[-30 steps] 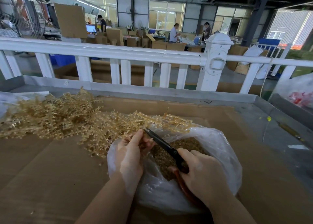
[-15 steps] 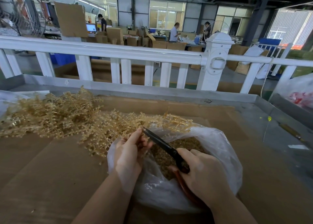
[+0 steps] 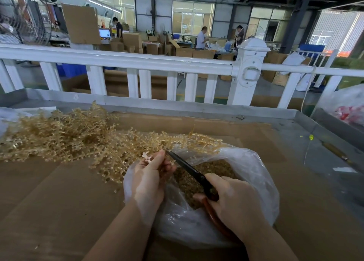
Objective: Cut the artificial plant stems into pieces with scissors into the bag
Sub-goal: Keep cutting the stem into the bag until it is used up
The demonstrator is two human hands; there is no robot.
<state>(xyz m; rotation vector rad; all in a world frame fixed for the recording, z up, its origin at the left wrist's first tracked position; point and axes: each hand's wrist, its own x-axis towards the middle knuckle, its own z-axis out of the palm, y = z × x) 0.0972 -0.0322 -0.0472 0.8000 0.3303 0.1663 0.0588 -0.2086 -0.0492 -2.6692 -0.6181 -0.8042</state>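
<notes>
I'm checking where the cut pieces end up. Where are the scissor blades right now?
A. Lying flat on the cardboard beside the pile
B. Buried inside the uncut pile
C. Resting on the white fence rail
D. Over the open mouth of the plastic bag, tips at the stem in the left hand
D: the scissors, gripped by the right hand, reach across the open bag to the stem pinched in the left hand.

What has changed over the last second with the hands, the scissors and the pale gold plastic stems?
Very little. The left hand has crept slightly up and away, still pinching a pale gold plastic stem piece over the clear plastic bag. The right hand still grips the black-bladed, red-handled scissors, blades pointing at the left fingers. The pile of uncut stems and the bag stayed put.
</notes>
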